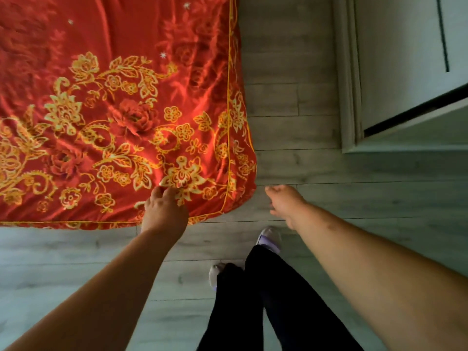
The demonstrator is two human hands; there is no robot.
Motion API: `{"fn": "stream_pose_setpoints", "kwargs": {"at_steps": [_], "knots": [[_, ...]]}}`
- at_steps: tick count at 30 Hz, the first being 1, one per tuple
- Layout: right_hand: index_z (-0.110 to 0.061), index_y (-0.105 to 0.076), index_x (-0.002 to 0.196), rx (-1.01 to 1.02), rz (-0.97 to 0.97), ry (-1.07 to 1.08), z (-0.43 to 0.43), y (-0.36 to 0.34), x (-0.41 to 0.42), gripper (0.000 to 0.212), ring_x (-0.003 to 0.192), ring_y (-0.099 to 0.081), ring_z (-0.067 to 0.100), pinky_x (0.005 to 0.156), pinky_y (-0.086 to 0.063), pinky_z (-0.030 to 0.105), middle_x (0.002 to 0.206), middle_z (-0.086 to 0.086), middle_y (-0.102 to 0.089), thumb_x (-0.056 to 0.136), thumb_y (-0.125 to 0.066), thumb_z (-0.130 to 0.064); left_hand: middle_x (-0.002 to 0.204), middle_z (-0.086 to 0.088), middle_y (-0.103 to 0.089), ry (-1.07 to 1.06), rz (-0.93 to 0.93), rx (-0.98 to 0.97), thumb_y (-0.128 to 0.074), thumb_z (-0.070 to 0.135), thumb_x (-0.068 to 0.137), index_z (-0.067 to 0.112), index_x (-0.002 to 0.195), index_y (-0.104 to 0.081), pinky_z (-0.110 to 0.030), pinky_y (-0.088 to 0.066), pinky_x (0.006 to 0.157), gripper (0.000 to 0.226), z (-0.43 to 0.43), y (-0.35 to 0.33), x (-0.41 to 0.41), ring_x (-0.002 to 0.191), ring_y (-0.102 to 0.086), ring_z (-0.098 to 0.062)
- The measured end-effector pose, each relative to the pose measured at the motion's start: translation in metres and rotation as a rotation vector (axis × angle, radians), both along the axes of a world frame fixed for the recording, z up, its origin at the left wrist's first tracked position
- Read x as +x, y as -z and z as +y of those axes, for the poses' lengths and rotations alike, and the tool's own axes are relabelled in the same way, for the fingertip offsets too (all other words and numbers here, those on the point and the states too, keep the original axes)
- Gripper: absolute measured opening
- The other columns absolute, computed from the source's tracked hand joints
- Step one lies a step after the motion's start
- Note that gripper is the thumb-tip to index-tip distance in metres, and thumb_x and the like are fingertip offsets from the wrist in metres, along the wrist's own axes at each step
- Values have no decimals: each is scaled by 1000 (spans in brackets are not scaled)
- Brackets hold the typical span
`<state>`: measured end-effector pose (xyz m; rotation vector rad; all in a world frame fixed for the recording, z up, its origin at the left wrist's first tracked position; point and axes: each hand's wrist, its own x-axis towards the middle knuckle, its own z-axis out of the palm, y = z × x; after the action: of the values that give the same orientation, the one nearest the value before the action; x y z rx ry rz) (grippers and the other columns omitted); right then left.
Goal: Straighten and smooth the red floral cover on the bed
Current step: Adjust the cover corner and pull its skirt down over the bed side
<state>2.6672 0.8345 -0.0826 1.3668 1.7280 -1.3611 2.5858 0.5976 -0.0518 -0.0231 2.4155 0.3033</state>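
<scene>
The red floral cover (121, 102) with gold flower prints and a thin yellow piping fills the upper left, lying over the bed with light wrinkles near its corner. My left hand (164, 209) rests on the cover close to the near right corner, fingers pinching a small fold of fabric. My right hand (283, 201) hovers over the floor just right of that corner, fingers loosely apart, holding nothing and not touching the cover.
Grey wood-look floor (291, 110) runs along the bed's right and near sides. A pale cabinet (395, 72) with a dark gap stands at the upper right. My legs in black trousers and light slippers (269, 239) stand by the bed corner.
</scene>
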Motion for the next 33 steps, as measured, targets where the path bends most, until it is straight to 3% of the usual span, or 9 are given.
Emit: {"fn": "stream_pose_setpoints", "kwargs": {"at_steps": [4,8,14,18,21,23,26,30,33], "knots": [[-13,-57,109,-134,-18,203,6,15,7,23,71,-51,16,97,-46,42,91,4,-52,95,-47,-30,154,-10,-25,-35,49,17,-52,23,89,18,141,-37,-51,-30,111,54,2,5,8,136,-27,-37],[-18,-55,91,-171,-29,272,10,43,-4,11,69,-45,14,78,-44,30,81,1,-48,95,-44,-19,156,-5,-23,-191,180,88,-52,18,87,18,137,-44,-49,-27,114,50,8,15,23,140,-24,-33],[-12,-54,115,-230,-85,89,17,107,-20,23,65,-44,12,70,-47,26,77,1,-47,96,-40,-10,160,-7,-12,-535,440,110,-48,20,94,14,148,-25,-38,-13,121,59,56,49,71,147,-9,-22],[-2,-36,137,-347,-12,-91,26,140,-13,44,80,-53,19,72,-48,33,134,19,-48,94,-45,-11,152,-10,-28,-953,703,198,-50,16,93,12,147,-26,-36,-19,119,59,101,77,110,141,-25,-21],[-7,-42,132,-425,-4,-77,28,154,-9,39,119,-51,33,79,-48,35,141,18,-43,94,-46,-11,142,-8,-46,-1505,546,281,-50,21,94,14,143,-34,-44,-38,111,52,127,110,138,128,-47,-22],[-14,-58,104,-495,-20,33,25,159,-9,13,100,-59,25,63,-47,30,117,11,-60,91,-55,-18,137,-11,-53,-1752,318,420,-48,18,96,10,139,-41,-44,-43,107,44,143,134,150,124,-52,-26],[-19,-59,82,-631,-13,147,20,170,-2,13,66,-56,11,48,-40,23,74,-1,-65,85,-66,-30,132,-12,-55,-1888,128,782,-41,12,100,7,137,-43,-39,-43,104,38,163,162,157,126,-51,-25],[-18,-60,83,-666,36,273,37,192,34,9,68,-52,11,56,-39,25,74,-1,-60,87,-63,-25,147,-16,-41,-1968,-84,1224,-32,48,99,7,142,-36,-47,-25,116,59,174,195,156,139,-35,-30],[-14,-62,85,-752,85,344,56,200,61,8,76,-55,13,66,-46,25,79,3,-60,87,-62,-22,142,-17,-47,-1998,-174,1510,-20,62,94,5,138,-41,-49,-25,116,75,178,212,155,134,-42,-32]]}}
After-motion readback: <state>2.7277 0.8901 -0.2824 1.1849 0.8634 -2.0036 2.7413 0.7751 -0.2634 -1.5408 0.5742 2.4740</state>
